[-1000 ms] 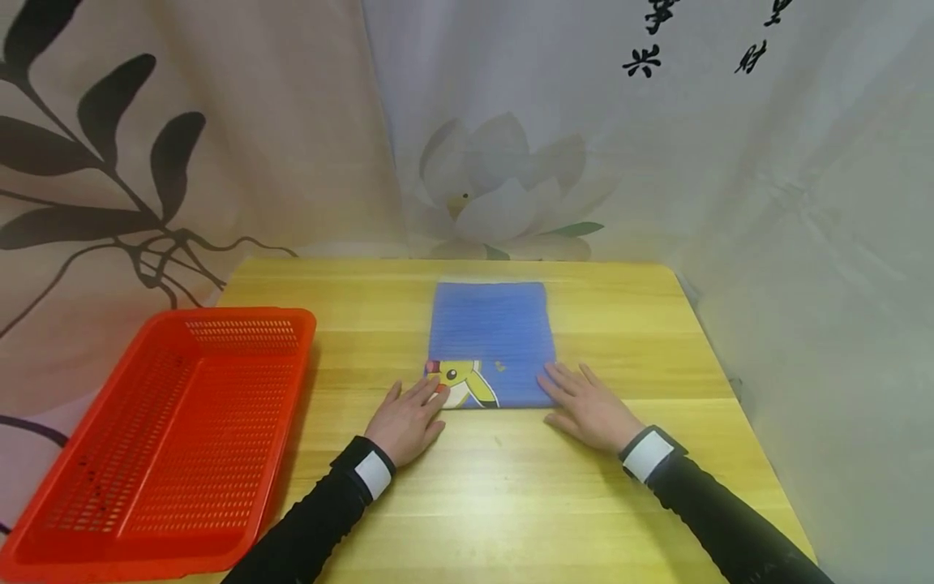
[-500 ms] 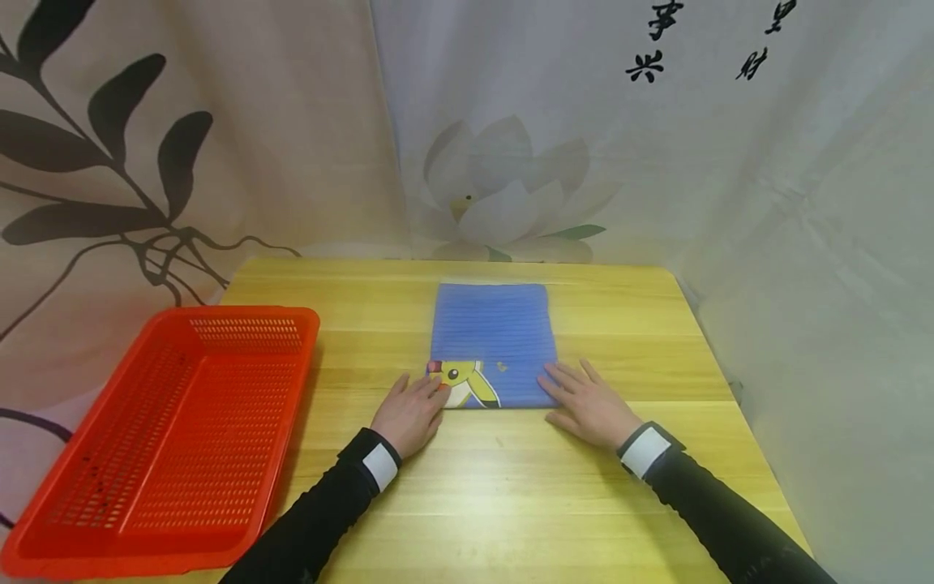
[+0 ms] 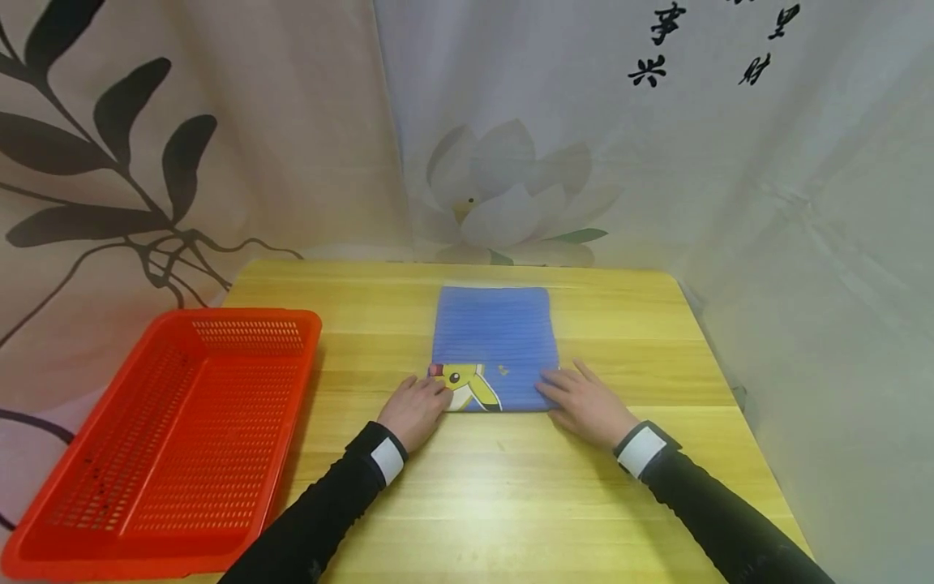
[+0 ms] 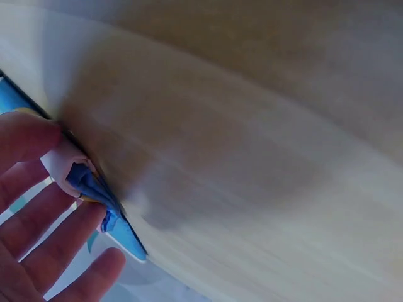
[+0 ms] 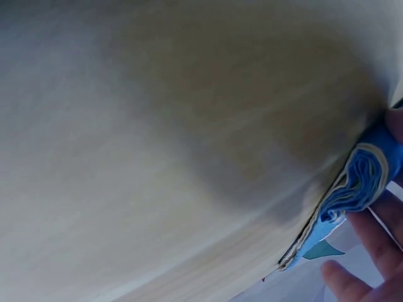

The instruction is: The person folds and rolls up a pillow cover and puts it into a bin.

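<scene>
A blue ribbed cloth (image 3: 492, 328) with a yellow cartoon face printed on its near part lies on the wooden table (image 3: 481, 503). Its near edge is a thick roll, whose layered end shows as rolled cloth (image 5: 359, 179) in the right wrist view. My left hand (image 3: 414, 412) holds the roll's left end, thumb on the near side and fingers over the far side. My right hand (image 3: 587, 405) grips the right end the same way. The fingertips partly cover both ends of the roll in the head view.
A red plastic basket (image 3: 310, 324) with slotted walls stands at the table's left, beside my left forearm. Printed curtains (image 3: 511, 73) hang behind the table and along its sides.
The fingers of both hands have drawn in from a flatter pose and curled over the roll's ends. The left hand has shifted slightly right. The cloth lies in nearly the same place.
</scene>
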The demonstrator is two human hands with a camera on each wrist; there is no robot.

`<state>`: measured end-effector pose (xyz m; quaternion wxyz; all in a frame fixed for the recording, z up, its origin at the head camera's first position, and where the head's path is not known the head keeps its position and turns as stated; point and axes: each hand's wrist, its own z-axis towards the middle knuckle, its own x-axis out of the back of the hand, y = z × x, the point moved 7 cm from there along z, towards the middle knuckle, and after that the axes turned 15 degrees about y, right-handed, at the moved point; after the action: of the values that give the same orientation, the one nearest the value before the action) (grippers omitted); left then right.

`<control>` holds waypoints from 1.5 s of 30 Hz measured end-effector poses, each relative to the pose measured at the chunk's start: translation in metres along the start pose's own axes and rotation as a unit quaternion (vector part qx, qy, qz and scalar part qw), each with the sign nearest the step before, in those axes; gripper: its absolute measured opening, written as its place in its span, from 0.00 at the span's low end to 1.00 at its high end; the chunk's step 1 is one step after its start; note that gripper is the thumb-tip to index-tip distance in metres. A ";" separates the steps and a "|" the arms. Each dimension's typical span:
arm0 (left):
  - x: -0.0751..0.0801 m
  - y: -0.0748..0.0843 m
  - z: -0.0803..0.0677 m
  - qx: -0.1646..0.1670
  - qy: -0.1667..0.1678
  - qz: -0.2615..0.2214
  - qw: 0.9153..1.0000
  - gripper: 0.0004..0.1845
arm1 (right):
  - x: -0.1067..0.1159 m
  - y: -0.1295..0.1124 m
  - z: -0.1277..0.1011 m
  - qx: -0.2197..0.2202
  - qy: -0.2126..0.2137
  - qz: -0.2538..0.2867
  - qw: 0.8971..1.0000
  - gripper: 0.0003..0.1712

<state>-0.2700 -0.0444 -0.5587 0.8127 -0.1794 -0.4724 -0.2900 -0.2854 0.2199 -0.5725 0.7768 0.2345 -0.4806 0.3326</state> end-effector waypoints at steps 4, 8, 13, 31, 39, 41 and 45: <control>-0.001 0.001 0.004 -0.013 0.004 0.017 1.000 0.04 | 0.000 0.001 0.002 0.004 0.002 0.004 1.000 0.31; -0.003 0.001 0.006 -0.023 -0.002 0.033 0.999 0.04 | 0.000 0.003 0.004 -0.009 0.007 0.026 1.000 0.29; -0.002 -0.001 0.007 -0.022 0.006 0.040 0.999 0.04 | -0.001 0.007 0.005 -0.038 0.014 0.051 0.998 0.25; 0.013 -0.004 0.003 0.061 -0.020 -0.090 0.994 0.12 | 0.013 0.016 0.009 -0.129 -0.032 0.140 0.981 0.17; 0.011 -0.007 0.000 0.078 -0.040 -0.116 0.989 0.19 | 0.019 0.020 0.012 -0.154 -0.051 0.163 0.973 0.12; 0.009 -0.010 0.001 0.084 -0.032 -0.115 0.989 0.15 | 0.019 0.021 0.013 -0.158 -0.052 0.168 0.972 0.11; 0.006 -0.017 0.003 0.112 -0.008 -0.130 0.985 0.07 | 0.019 0.023 0.012 -0.170 -0.054 0.181 0.967 0.12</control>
<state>-0.2808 -0.0575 -0.5514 0.7790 -0.0265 -0.5281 -0.3369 -0.3033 0.2320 -0.5486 0.7049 0.0251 -0.6058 0.3680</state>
